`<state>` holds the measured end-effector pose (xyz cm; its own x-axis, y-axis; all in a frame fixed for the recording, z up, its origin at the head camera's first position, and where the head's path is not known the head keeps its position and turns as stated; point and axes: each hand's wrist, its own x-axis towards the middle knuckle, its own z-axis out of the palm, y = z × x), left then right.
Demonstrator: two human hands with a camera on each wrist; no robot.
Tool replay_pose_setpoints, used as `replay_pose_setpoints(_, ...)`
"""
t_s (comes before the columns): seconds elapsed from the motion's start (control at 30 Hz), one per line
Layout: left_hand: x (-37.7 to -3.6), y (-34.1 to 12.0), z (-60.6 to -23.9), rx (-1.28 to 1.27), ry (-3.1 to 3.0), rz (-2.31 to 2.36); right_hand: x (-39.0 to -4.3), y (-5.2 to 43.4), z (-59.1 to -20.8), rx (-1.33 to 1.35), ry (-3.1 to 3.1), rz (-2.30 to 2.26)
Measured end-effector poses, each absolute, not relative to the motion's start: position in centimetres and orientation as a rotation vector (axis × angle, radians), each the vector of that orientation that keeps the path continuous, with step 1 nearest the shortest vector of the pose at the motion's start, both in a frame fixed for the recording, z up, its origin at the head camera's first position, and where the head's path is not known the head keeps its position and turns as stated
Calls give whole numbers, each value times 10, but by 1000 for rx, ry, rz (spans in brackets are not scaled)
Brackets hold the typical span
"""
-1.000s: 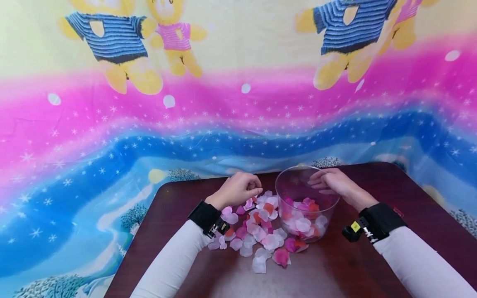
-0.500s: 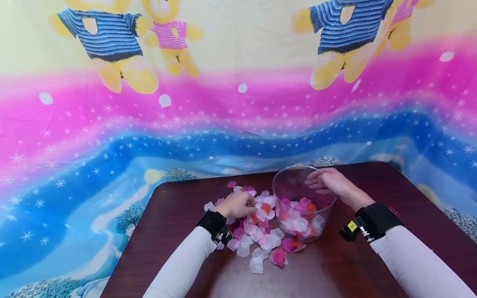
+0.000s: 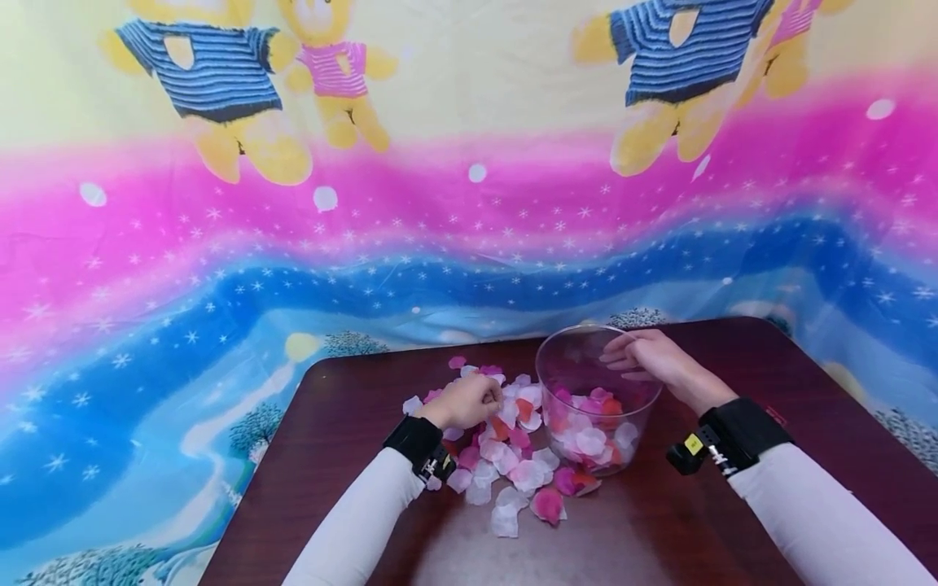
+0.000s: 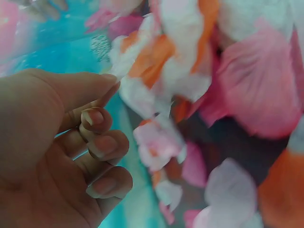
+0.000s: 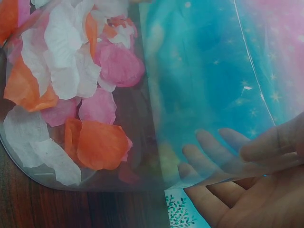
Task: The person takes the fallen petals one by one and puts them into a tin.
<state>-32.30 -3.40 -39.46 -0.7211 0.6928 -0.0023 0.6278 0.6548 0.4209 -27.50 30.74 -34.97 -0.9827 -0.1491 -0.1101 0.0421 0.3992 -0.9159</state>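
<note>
Looking down at a dark wooden surface (image 3: pixel 696 529), I see my two hands in white sleeves with black wrist straps. My left hand (image 3: pixel 465 400) rests on a loose pile of petals (image 3: pixel 506 468), white, pink and orange, spread just left of a clear bowl (image 3: pixel 597 399). Its fingers (image 4: pixel 102 145) are curled toward the palm; the thumb tip touches the edge of a white petal, but I cannot tell whether anything is truly pinched. My right hand (image 3: pixel 648 356) grips the far right rim of the bowl, fingers inside the clear wall, thumb outside. The bowl stands upright near the middle of the surface, with a layer of petals at its bottom. Behind hangs a bright cloth (image 3: pixel 220 244) with pink and blue bands and cartoon bears
</note>
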Motion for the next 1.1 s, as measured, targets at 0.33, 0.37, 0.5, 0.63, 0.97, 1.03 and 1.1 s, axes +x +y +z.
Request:
replay_pose_setpoints(0.33, -317, -39, -344, 1192, 2827, 620, -274, 309, -350, -118, 2491, -1593)
replay_pose_setpoints(0.37, -315, -37, -337, 1219, 2838, 633, -273, 309, -350, -119, 2491, -1590)
replay_pose_setpoints(0.5, -300, -25, -309, 1367, 2872, 707, -274, 309, -349, -106, 2487, -1595)
replay_pose_setpoints(0.63, -287, -9, -290, 1474, 2835, 772, -274, 307, -348, -115, 2478, -1614)
replay_pose_setpoints(0.97, -282, 17, -299, 1488, 2766, 678, -275, 305, -350, -93, 2467, -1624)
replay_pose_setpoints(1.03, -282, 20, -301, 1490, 2766, 656, -276, 306, -350, -91, 2471, -1624)
replay_pose_setpoints(1.1, -282, 21, -303, 1491, 2770, 639, -275, 306, -349, -86, 2472, -1628)
